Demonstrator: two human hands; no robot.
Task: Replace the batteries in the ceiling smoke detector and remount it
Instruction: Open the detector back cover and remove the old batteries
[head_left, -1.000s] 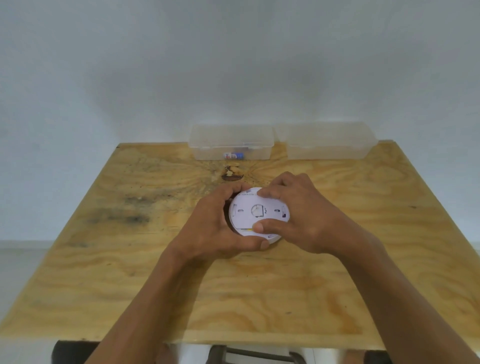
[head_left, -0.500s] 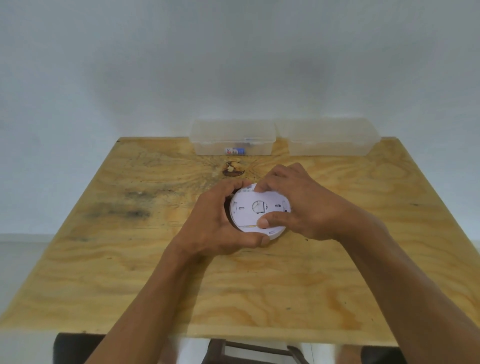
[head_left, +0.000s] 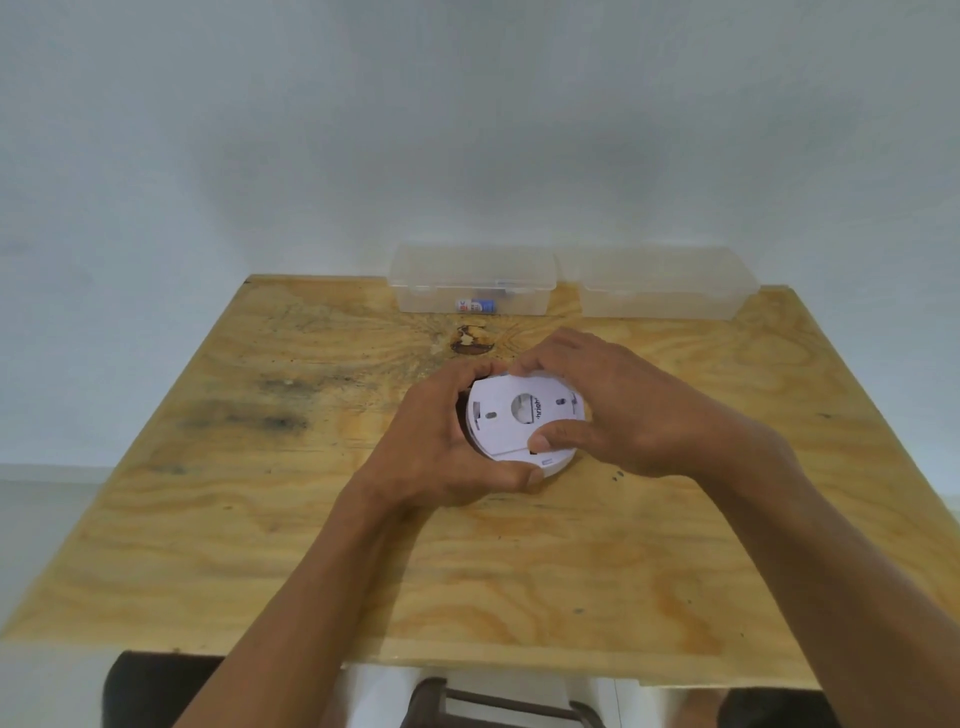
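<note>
The round white smoke detector (head_left: 519, 423) lies face down in the middle of the wooden table (head_left: 260, 519). Its flat back plate (head_left: 498, 415) faces up and looks a little crooked on the body. The left hand (head_left: 441, 452) curls around the left side, fingers pressed on the rim and thumb tucked under the near edge. The right hand (head_left: 618, 410) covers the right side, fingers on the far rim and thumb pushing on the near part of the plate.

I think the job right now is to twist the plate on the body. To do it well, one hand should hold the body firm so it cannot slide on the wood. The other hand should turn the plate flat and slow. Pushing hard on one edge could bend the little catches.

At the far edge of the table sit two clear plastic boxes. The left box (head_left: 415, 286) has a small battery (head_left: 475, 305) inside. The right box (head_left: 660, 286) looks empty, but I cannot be sure. A dark knot (head_left: 470, 340) marks the wood just past the hands. Nothing stands in the way of the hands.
</note>
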